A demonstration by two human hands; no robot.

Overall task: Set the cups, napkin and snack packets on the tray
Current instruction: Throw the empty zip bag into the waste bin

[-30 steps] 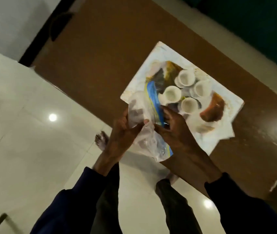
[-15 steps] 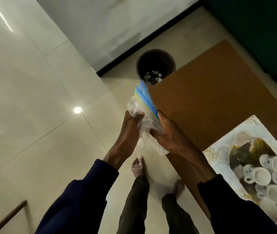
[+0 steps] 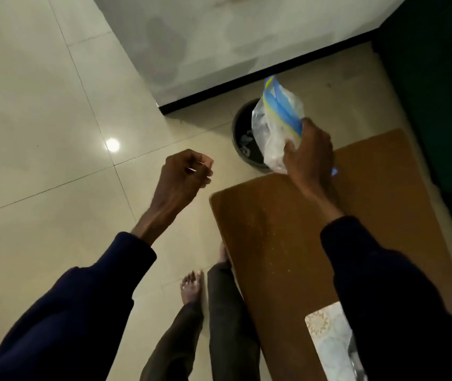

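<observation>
My right hand [image 3: 308, 152] grips a clear plastic bag [image 3: 275, 125] with a blue and yellow strip, held above the far end of the brown table [image 3: 288, 237] and right over a dark round bin [image 3: 242, 133] on the floor. My left hand [image 3: 183, 174] hangs over the floor tiles to the left, fingers loosely curled with nothing in them. Only a corner of the patterned white tray [image 3: 326, 331] shows at the lower right, mostly hidden by my right sleeve. The cups are out of sight.
The bin stands on the floor just past the table's far end and holds some scraps. A white wall with a black skirting [image 3: 246, 81] runs behind it. My bare feet [image 3: 191, 287] stand beside the table's left edge. Dark green surface at right.
My left hand has let go of the bag and dropped away to the left. My right hand alone has carried the bag farther forward to over the bin. The view has swung away from the tray.
</observation>
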